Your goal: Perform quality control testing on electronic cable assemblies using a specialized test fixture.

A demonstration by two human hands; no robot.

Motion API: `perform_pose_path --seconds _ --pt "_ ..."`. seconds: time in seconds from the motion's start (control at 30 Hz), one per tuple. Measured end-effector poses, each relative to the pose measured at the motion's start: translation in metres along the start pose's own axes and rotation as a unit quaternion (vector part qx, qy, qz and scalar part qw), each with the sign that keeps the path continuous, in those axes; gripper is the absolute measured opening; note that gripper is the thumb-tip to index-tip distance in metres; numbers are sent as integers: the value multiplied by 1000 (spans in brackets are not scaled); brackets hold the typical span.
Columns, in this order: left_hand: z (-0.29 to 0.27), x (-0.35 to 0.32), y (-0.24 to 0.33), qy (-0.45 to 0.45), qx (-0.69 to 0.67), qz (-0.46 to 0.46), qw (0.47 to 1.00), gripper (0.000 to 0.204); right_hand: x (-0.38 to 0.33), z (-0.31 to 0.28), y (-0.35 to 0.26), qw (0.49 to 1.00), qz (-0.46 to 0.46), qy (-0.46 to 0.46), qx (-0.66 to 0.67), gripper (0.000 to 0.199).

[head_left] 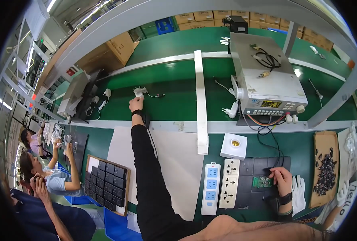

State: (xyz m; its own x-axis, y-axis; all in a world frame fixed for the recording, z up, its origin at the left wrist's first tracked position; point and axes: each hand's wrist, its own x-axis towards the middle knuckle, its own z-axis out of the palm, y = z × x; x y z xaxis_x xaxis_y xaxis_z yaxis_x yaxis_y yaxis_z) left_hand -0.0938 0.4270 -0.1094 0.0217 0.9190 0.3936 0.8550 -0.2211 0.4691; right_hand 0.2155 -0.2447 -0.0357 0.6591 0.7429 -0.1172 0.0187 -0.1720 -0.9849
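White bundle (139, 92) meets my left hand (136, 104), green board (261, 182) sits by my right hand (282, 180) (can't tell if fingers clamp)!

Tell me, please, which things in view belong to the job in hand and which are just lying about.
Likely in use:
- white cabled item, at the left hand
- green circuit board, beside the right hand
- lit bench instrument

Apparently lying about:
- white glove
- white plug adapter
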Motion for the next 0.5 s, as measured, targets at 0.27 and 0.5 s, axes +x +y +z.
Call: perform_pose_path --seconds 0.27,0.5 --pt "-112 -63 141 -41 -371 154 915 18 -9 -2 -3 1000 -8 -16 14 18" --pt "-248 -224 256 -351 -419 297 783 18 -28 21 -54 971 -223 -88 -4 54"
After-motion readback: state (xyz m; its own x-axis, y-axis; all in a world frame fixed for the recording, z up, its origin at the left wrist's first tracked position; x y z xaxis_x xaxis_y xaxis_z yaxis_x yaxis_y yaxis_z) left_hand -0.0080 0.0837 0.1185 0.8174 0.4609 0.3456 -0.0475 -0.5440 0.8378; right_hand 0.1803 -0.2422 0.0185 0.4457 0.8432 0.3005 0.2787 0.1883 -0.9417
